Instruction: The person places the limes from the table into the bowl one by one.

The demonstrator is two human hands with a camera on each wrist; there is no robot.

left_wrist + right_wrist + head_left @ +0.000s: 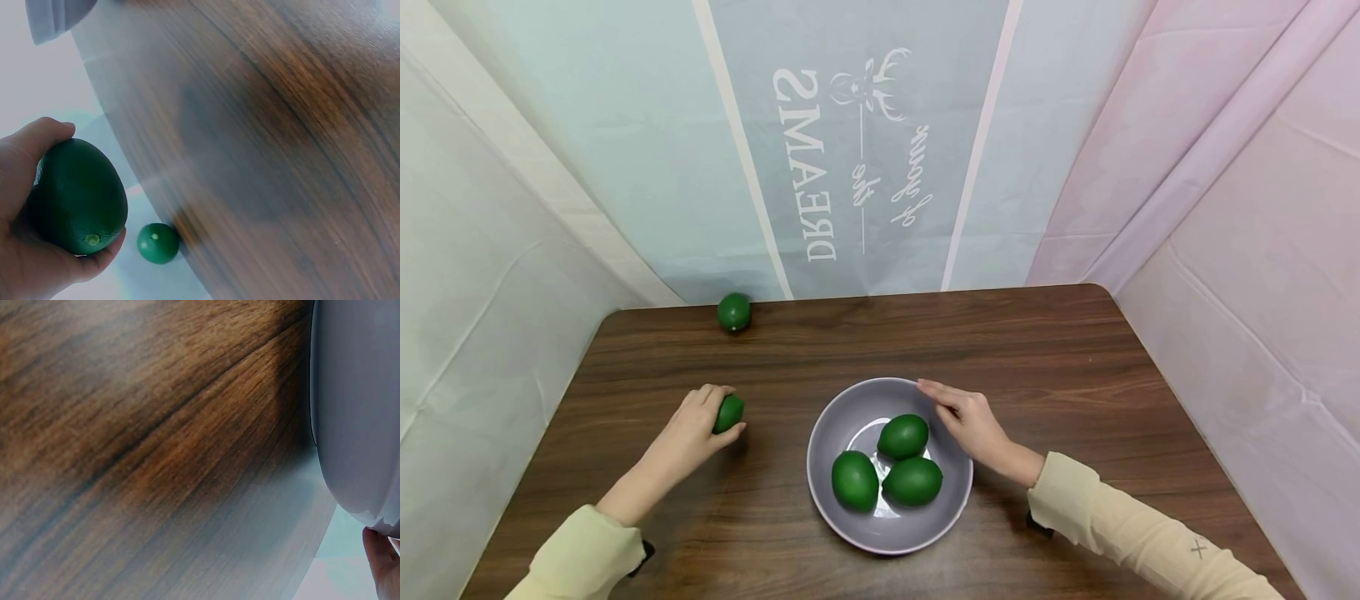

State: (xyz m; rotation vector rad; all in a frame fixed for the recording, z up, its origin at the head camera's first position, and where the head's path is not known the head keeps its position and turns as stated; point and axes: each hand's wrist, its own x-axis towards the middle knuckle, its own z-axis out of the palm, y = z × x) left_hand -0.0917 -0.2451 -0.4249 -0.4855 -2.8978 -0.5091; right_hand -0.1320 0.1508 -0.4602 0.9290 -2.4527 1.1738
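Observation:
My left hand (696,427) grips a green lime (729,413) over the left part of the table. In the left wrist view this lime (78,197) sits between thumb and fingers, its stem end showing. A grey bowl (888,543) stands right of it, with three limes inside: one at the left (854,481), one at the back (903,437) and one at the front right (913,482). My right hand (973,425) rests against the bowl's right rim, its fingers fairly straight. The right wrist view shows a fingertip (377,550) touching the bowl (359,406).
Another lime (733,312) lies at the table's back left edge, also visible in the left wrist view as a small green lime (157,243). The dark wooden table (1037,350) is bounded by a printed cloth (865,167) behind and pale cloth at both sides.

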